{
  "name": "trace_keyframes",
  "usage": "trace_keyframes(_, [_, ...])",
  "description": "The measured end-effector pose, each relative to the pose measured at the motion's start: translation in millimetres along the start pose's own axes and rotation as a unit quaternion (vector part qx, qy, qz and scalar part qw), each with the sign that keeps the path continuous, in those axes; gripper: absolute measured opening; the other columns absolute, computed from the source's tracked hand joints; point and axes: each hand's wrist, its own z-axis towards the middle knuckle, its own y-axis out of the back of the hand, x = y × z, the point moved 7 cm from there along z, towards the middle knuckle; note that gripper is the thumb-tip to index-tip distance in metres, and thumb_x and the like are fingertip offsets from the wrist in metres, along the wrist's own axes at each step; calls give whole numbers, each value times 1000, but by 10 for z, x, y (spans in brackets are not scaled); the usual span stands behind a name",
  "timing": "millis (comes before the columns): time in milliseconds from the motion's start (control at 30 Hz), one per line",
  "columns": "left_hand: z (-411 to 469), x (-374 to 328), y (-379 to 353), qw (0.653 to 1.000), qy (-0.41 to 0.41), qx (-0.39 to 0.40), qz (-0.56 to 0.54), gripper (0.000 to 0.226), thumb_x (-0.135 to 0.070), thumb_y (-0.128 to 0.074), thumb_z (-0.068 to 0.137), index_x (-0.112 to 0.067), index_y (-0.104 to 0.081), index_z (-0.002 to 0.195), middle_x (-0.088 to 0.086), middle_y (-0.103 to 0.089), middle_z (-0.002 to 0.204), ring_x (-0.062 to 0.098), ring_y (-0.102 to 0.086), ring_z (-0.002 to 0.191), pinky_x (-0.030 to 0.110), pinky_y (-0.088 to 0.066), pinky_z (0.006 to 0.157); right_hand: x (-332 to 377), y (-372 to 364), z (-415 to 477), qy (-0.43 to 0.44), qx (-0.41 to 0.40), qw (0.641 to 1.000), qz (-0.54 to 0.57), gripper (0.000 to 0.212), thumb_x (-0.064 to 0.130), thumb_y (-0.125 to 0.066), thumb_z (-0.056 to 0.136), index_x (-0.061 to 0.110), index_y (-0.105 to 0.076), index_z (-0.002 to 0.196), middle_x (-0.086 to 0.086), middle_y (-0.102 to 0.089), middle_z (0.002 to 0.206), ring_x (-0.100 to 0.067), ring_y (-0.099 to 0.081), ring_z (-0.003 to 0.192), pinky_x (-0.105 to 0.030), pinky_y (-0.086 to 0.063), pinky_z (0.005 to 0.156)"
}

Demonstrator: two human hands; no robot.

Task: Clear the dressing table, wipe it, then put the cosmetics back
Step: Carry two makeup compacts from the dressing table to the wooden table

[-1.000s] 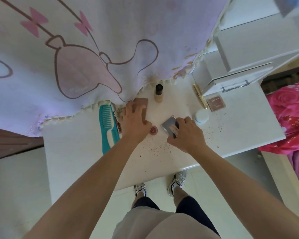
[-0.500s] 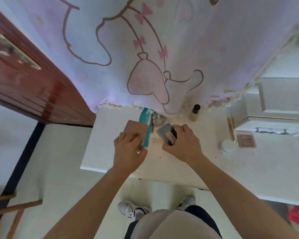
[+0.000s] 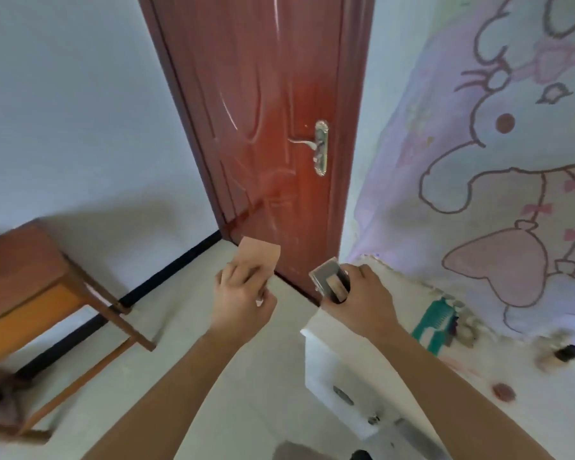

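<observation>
My left hand (image 3: 241, 295) grips a flat brown palette (image 3: 259, 257) in the air over the floor, left of the dressing table. My right hand (image 3: 361, 295) holds a grey compact case (image 3: 329, 280) above the table's left corner. The white dressing table (image 3: 339, 360) fills the lower right. On it lie a teal comb (image 3: 433, 325), a dark-capped bottle on its side (image 3: 566, 353) and a small round pink item (image 3: 504, 391).
A red-brown door (image 3: 266, 127) with a brass handle (image 3: 319, 147) stands straight ahead. A wooden side table (image 3: 27, 287) sits at the left on the pale floor. A pink cartoon-print cloth (image 3: 478, 194) hangs behind the dressing table.
My view has swung left from the tabletop toward the door. Both hands lifted their items off the table and moved left, the left hand now past the table's edge.
</observation>
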Motion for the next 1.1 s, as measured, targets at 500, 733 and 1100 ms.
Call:
trace_keyframes(500, [-1392, 3081, 2559, 941, 258, -149, 164, 29, -16, -65, 73, -11, -72, 101, 5, -62, 113, 26, -45, 97, 47, -45, 81, 4177, -2077, 255, 301, 136, 943, 45, 67, 60, -63, 62, 36, -48, 123, 14, -50, 109, -9, -51, 104, -27, -46, 79])
trace_keyframes(733, [-1778, 4647, 3268, 912, 304, -132, 241, 30, -29, -58, 80, -14, -73, 101, 4, -61, 116, 29, -48, 105, 52, -46, 83, 5863, -3288, 361, 387, 172, 904, 56, 70, 60, -65, 68, 34, -45, 129, 11, -49, 111, -10, -52, 102, -26, -49, 77])
trace_keyframes(1100, [-1622, 6698, 4345, 883, 340, -125, 299, 26, -25, -65, 79, -15, -73, 101, 5, -62, 111, 28, -51, 101, 49, -46, 83, 7983, -4343, 952, 401, 190, 893, 76, 67, 62, -62, 67, 33, -46, 125, 12, -48, 105, -9, -53, 94, -23, -50, 70])
